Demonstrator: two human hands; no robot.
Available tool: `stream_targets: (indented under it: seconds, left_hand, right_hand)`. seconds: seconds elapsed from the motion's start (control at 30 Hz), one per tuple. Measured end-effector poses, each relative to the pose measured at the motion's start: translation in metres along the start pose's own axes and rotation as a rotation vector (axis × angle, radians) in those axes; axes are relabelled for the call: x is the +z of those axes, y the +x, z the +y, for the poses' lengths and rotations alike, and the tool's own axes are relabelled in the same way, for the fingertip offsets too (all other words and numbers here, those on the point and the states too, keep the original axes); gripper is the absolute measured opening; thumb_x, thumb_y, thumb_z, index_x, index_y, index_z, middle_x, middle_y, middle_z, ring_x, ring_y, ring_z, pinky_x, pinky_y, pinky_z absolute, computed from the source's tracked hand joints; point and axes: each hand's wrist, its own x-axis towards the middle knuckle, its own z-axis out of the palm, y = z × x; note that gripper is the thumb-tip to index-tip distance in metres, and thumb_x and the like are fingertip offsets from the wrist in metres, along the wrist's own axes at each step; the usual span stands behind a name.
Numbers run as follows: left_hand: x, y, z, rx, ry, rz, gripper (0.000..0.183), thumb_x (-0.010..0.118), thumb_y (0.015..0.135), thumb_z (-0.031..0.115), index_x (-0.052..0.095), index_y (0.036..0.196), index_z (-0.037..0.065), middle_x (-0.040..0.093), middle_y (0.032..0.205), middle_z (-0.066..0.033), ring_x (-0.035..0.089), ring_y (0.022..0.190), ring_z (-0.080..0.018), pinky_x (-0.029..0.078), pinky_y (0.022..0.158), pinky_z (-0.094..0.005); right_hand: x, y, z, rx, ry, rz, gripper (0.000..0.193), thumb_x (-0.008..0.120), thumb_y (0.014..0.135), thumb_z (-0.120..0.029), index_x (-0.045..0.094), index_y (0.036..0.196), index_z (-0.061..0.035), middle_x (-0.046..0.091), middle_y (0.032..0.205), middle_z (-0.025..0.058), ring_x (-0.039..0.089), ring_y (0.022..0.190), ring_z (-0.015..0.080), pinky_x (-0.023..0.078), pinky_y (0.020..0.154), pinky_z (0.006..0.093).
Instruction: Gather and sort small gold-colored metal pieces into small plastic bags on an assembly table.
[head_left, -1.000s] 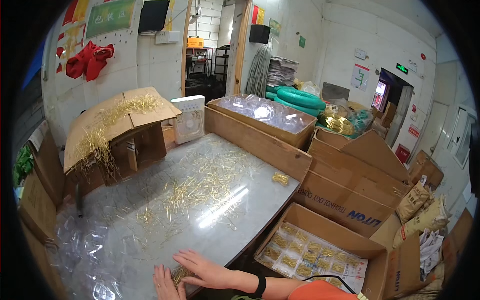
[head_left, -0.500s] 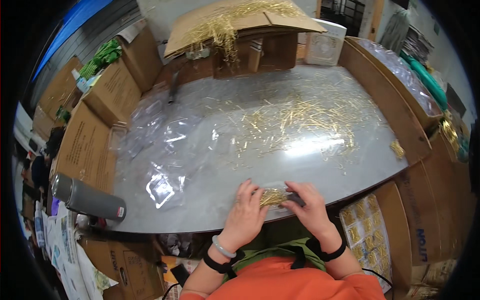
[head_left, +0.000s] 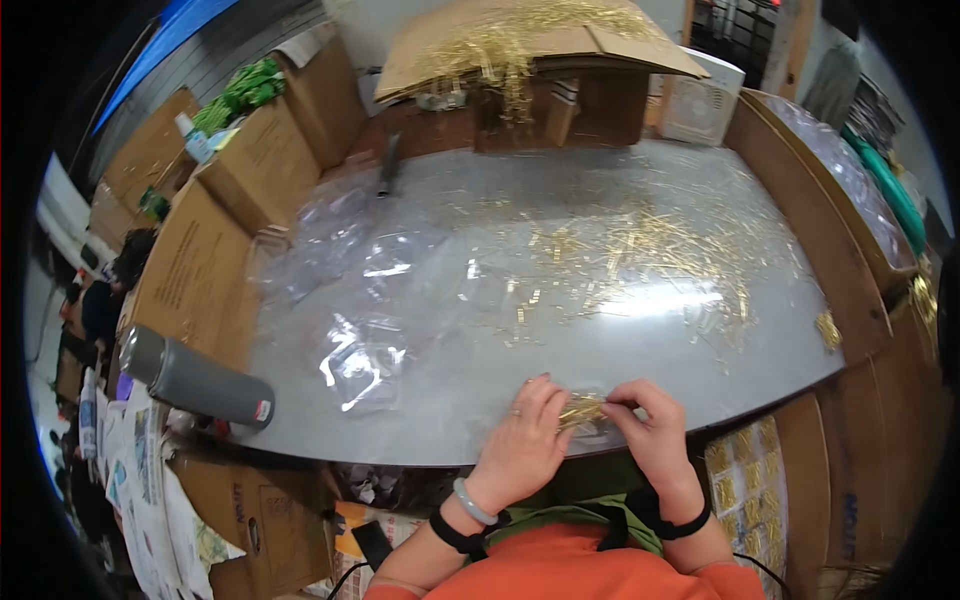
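Close to the table's near edge, a small bundle of thin gold-coloured wire-like pieces lies over a clear plastic case. My left hand curves over the bundle's left end, its fingers close together and hiding that part. At the other end, the thumb and fingertips of my right hand pinch the bundle. The exact kind of the pieces is too small to make out. Farther off, many more loose gold pieces are scattered across the grey tabletop.
Clear plastic cases pile up on the left, near a grey bottle. Cardboard walls border the table. More gold strands hang from a cardboard box at the back. Below right, a tray holds several gold bundles.
The dark grey piece at my right fingers is no longer visible. Those fingers have closed into a pinch at the bundle's end. The whole view has shifted, moving the scene rightward.
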Motion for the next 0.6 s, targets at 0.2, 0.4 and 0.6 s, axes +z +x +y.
stream_targets:
  seconds: [0.2, 0.4, 0.6]
  left_hand:
    - [0.003, -0.005, -0.001, 0.004, -0.029, 0.056, 0.052, 0.067, 0.094, 0.016, 0.048, 0.137, -0.005, 0.046, 0.140, -0.0252, 0.045, 0.137, -0.0452, 0.043, 0.112, -0.0477]
    - [0.004, -0.003, 0.000, 0.052, 0.061, 0.015, 0.052, 0.066, 0.094, 0.013, 0.048, 0.140, -0.003, 0.044, 0.140, -0.0230, 0.044, 0.138, -0.0435, 0.042, 0.113, -0.0483]
    - [0.007, -0.003, 0.001, 0.045, 0.094, 0.051, 0.053, 0.064, 0.094, 0.012, 0.046, 0.142, -0.001, 0.045, 0.140, -0.0200, 0.044, 0.137, -0.0411, 0.044, 0.111, -0.0472]
  right_hand:
    - [0.013, -0.025, 0.003, -0.219, -0.204, 0.071, 0.024, 0.072, 0.086, 0.002, 0.069, 0.109, -0.0024, 0.070, 0.105, 0.0126, 0.065, 0.095, 0.0344, 0.052, 0.083, 0.0406]
    - [0.012, -0.031, 0.007, -0.380, -0.478, 0.078, 0.033, 0.070, 0.084, 0.004, 0.069, 0.116, -0.0038, 0.070, 0.109, 0.0130, 0.063, 0.099, 0.0345, 0.050, 0.089, 0.0436]
    - [0.014, -0.023, 0.016, -0.334, -0.416, 0.134, 0.037, 0.072, 0.081, 0.003, 0.068, 0.116, -0.0059, 0.069, 0.099, 0.0097, 0.063, 0.094, 0.0320, 0.049, 0.084, 0.0436]
